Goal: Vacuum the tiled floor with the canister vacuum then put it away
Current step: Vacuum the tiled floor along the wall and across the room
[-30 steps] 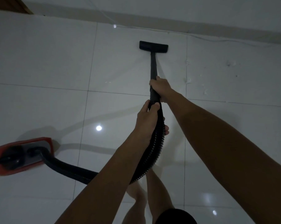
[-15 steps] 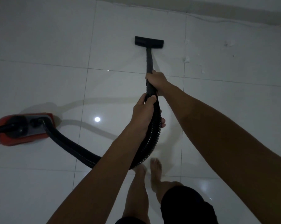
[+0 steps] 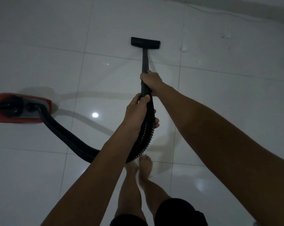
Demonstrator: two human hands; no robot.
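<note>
A red canister vacuum sits on the glossy white tiled floor at the left. Its black ribbed hose curves right and up into a black wand. The wand ends in a flat black floor nozzle resting on the tiles ahead. My right hand grips the wand just above the hose joint. My left hand is wrapped around the top of the hose, right behind the right hand.
Small white bits of debris lie on the tiles to the right of the nozzle, more farther right. A thin cable runs along the wall base at the top right. My bare feet stand below the hands.
The nozzle has been drawn back toward me, away from the wall, and the view has tilted down. The canister now shows higher at the left. Both hands keep their grip.
</note>
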